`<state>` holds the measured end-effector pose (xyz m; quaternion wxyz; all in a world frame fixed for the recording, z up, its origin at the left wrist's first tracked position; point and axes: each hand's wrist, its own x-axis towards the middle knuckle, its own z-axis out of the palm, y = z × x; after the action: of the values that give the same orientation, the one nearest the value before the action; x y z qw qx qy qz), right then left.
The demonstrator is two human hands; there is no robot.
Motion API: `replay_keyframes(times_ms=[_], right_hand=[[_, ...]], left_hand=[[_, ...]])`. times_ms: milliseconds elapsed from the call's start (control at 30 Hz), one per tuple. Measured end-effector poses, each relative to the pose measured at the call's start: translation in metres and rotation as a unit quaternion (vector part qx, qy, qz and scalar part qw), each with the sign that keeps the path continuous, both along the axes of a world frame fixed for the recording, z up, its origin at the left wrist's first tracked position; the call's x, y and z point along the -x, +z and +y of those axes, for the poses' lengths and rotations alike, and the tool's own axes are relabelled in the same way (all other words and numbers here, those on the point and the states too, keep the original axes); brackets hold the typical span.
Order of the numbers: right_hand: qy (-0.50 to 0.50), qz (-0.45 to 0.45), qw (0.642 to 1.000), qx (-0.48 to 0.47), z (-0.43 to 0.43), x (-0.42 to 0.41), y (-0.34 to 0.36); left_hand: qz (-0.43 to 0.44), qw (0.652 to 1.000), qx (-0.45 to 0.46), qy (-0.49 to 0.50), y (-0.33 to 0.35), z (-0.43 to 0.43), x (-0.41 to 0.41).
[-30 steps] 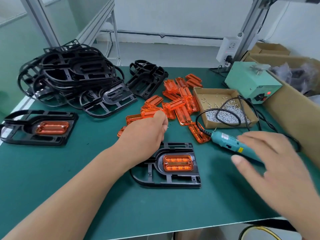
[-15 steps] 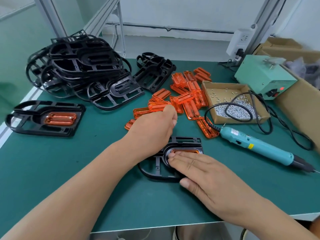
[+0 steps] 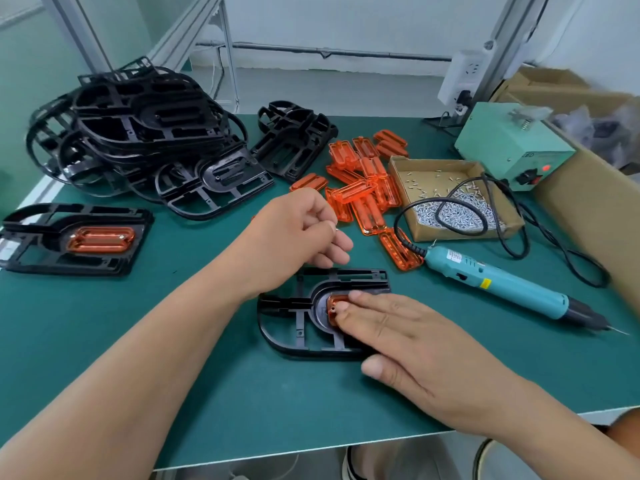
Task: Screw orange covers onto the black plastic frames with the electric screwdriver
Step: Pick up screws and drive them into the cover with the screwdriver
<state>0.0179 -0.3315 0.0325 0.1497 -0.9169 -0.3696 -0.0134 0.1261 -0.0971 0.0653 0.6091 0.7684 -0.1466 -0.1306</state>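
Tray [image 3: 397, 174] holds screws [image 3: 465, 218]; right hand [image 3: 415, 344] flat on orange cover [image 3: 333, 302]; left hand [image 3: 298, 233] grip unclear.

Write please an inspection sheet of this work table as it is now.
Surface: green mat covers the table.
Job's things: black frame with orange cover seated in it; screwdriver lies unheld to its right; loose covers and box of screws behind; pile of frames far left; second frame, cover fitted, at left.
Clutter: cardboard carton at right edge.
Hands: left hand curled, seems to pinch a screw; right hand flat, presses the cover.
Cables: black cable loops over the screws, runs toward the power box.
Surroundings: metal posts, wall socket.
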Motion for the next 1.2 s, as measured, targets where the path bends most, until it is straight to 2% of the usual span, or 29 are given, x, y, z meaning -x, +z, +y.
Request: replay_keyframes(times_ms=[200,267,367,433,500,567,633,767,833,933,1033,1200], right_hand=[[-0.01,-0.022,0.998,0.061,0.002,0.003,0.0],[-0.008,-0.009,0.999,0.042,0.002,0.002,0.0],[-0.027,0.045,0.995,-0.087,-0.003,0.002,0.0],[-0.093,0.048,0.975,-0.196,-0.01,0.003,0.0],[-0.193,0.004,0.944,-0.269,-0.017,0.003,0.001],[-0.276,0.003,0.915,-0.295,-0.023,0.0,0.003],[-0.315,0.046,0.91,-0.266,-0.024,-0.005,0.007],[-0.294,0.095,0.946,-0.101,-0.011,-0.019,0.018],[-0.262,0.103,0.96,-0.004,-0.003,-0.026,0.026],[-0.239,0.126,0.96,0.067,0.004,-0.036,0.036],[-0.234,0.14,0.96,0.07,0.006,-0.044,0.039],[-0.246,0.157,0.956,-0.009,0.007,-0.043,0.034]], left_hand=[[0.072,0.992,0.102,0.017,0.005,0.001,-0.001],[0.084,0.988,0.125,0.016,0.006,0.001,-0.002],[0.1,0.984,0.149,0.007,0.006,0.002,-0.004],[0.099,0.985,0.142,0.007,0.005,0.003,-0.005],[0.074,0.992,0.104,0.012,0.002,0.003,-0.004],[0.013,0.999,0.031,0.022,-0.001,0.001,-0.003],[-0.058,0.996,-0.062,0.038,-0.006,-0.003,0.0],[-0.13,0.972,-0.185,0.057,-0.011,-0.011,0.009],[-0.15,0.963,-0.214,0.06,-0.01,-0.013,0.013],[-0.166,0.958,-0.226,0.061,-0.008,-0.016,0.016],[-0.143,0.966,-0.204,0.062,-0.005,-0.015,0.017],[-0.094,0.98,-0.171,0.048,0.004,-0.012,0.019]])
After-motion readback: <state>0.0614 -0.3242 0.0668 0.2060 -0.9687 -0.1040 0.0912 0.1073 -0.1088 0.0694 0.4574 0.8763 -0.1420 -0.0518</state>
